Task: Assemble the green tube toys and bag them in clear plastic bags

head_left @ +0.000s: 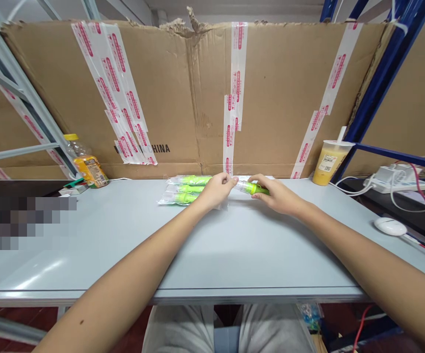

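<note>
My right hand (280,195) is closed around a bright green tube-shaped item (251,188) with a clear end pointing left; its exact kind I cannot make out. At that clear end, my left hand (216,191) has its thumb and fingers pinched together, and what lies between them is hidden. Several similar green items (185,189) lie side by side in clear plastic wrapping on the table, partly behind my left hand. Some clear plastic also shows just under that hand.
A grey-white table (212,264) runs up to a taped cardboard panel (168,88). An orange drink bottle (87,164) stands at the left; a cup of yellow drink (330,162) at the right. Beyond it are a white mouse (389,226) and a power strip (396,179) with cables.
</note>
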`<state>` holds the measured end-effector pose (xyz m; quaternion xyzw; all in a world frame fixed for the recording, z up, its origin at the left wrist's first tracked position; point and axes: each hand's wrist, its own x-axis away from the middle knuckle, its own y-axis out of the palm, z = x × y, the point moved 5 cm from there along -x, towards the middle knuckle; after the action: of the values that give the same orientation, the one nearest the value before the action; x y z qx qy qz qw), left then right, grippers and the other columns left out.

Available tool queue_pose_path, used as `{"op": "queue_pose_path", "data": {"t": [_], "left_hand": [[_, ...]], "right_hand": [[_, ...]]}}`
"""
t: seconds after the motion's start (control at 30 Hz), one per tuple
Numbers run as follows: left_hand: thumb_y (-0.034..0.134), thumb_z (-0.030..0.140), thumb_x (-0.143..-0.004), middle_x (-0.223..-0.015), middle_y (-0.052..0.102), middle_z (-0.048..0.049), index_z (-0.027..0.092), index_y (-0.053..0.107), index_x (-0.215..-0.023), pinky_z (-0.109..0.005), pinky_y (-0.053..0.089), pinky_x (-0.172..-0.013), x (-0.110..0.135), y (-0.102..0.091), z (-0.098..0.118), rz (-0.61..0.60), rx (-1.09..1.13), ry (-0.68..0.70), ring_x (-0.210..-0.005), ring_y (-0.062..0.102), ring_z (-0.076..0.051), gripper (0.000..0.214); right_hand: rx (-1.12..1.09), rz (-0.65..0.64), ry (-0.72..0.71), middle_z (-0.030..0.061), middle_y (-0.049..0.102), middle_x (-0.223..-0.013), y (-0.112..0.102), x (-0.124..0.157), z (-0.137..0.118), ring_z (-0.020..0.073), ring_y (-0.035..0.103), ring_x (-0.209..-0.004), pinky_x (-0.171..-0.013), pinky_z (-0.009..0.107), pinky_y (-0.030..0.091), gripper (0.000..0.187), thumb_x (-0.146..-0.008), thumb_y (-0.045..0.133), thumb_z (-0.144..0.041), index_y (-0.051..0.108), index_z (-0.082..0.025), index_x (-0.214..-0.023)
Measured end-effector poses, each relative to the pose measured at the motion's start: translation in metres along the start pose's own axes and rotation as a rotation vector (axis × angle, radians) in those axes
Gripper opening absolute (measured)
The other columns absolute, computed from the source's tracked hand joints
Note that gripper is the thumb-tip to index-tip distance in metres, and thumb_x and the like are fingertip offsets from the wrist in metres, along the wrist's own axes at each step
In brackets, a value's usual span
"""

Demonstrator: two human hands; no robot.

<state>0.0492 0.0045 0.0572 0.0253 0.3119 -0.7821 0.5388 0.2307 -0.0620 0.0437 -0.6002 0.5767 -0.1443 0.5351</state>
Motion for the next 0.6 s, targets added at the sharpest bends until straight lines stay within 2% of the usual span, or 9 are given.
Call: {"op": "queue_pose_path", "data": {"t": [0.1,0.17,0.23,0.3,0.4,0.5,0.6], "left_hand": [[0.064,0.03,-0.08,-0.075,0.061,0.0003,0.021,0.06,-0.087,-0.023,0.038,-0.054,0.0021,0.0041,0.0015,-0.124,0.078,0.079,-0.06,0.053,-0.013,0.012],[0.064,0.026,-0.079,-0.081,0.063,-0.0003,0.022,0.061,-0.093,-0.023,0.041,-0.056,0.0035,0.0057,0.0012,-0.152,0.09,0.101,-0.063,0.057,-0.013,0.014],[0.065,0.028,-0.079,-0.083,0.065,-0.001,0.023,0.061,-0.094,-0.023,0.042,-0.054,0.0035,0.0054,-0.0004,-0.121,0.114,0.061,-0.062,0.059,-0.013,0.016],[0.067,0.038,-0.08,-0.077,0.066,-0.0018,0.022,0.061,-0.09,-0.023,0.039,-0.049,0.0025,0.003,-0.003,-0.038,0.131,-0.03,-0.056,0.058,-0.014,0.02],[0.062,0.059,-0.081,-0.054,0.058,-0.0027,0.02,0.058,-0.069,-0.027,0.031,-0.044,0.002,0.0008,-0.0069,0.025,0.037,-0.183,-0.041,0.048,-0.014,0.042],[0.053,0.068,-0.082,-0.043,0.046,-0.0019,0.019,0.053,-0.056,-0.029,0.026,-0.044,0.0023,0.0014,-0.0075,-0.024,-0.08,-0.242,-0.037,0.039,-0.013,0.056],[0.053,0.063,-0.085,-0.048,0.044,0.0014,0.018,0.054,-0.063,-0.027,0.025,-0.047,0.0031,0.0033,-0.0034,-0.125,-0.047,-0.169,-0.041,0.035,-0.011,0.05]], "right_hand": [[0.0,-0.023,-0.026,0.0103,0.069,-0.113,0.0008,0.0,0.0025,0.0262,0.062,-0.097,-0.083,0.038,0.046,0.049,-0.091,0.058,-0.032,0.051,-0.022,-0.139],[-0.005,-0.032,-0.04,0.0114,0.067,-0.124,0.0013,-0.0006,0.0036,0.0282,0.061,-0.107,-0.09,0.04,0.046,0.05,-0.091,0.058,-0.031,0.053,-0.023,-0.141],[-0.013,-0.025,-0.047,0.0105,0.065,-0.13,0.001,-0.0013,0.0033,0.0291,0.061,-0.112,-0.094,0.042,0.045,0.049,-0.092,0.057,-0.03,0.054,-0.024,-0.14],[-0.01,-0.005,-0.054,0.0097,0.065,-0.132,0.0003,-0.0017,0.0014,0.0294,0.061,-0.115,-0.096,0.043,0.045,0.047,-0.092,0.057,-0.029,0.056,-0.025,-0.139],[0.006,0.013,-0.066,0.0099,0.064,-0.133,-0.0003,-0.0011,-0.0028,0.0294,0.06,-0.115,-0.095,0.043,0.046,0.046,-0.092,0.057,-0.028,0.056,-0.024,-0.139],[0.013,0.003,-0.078,0.0106,0.065,-0.132,0.0001,0.0,-0.0056,0.0295,0.061,-0.113,-0.093,0.042,0.046,0.047,-0.092,0.057,-0.027,0.056,-0.023,-0.139],[-0.01,-0.009,-0.085,0.0117,0.068,-0.123,-0.0002,0.0,-0.0057,0.0285,0.062,-0.105,-0.089,0.041,0.047,0.048,-0.091,0.059,-0.027,0.057,-0.021,-0.138]]}}
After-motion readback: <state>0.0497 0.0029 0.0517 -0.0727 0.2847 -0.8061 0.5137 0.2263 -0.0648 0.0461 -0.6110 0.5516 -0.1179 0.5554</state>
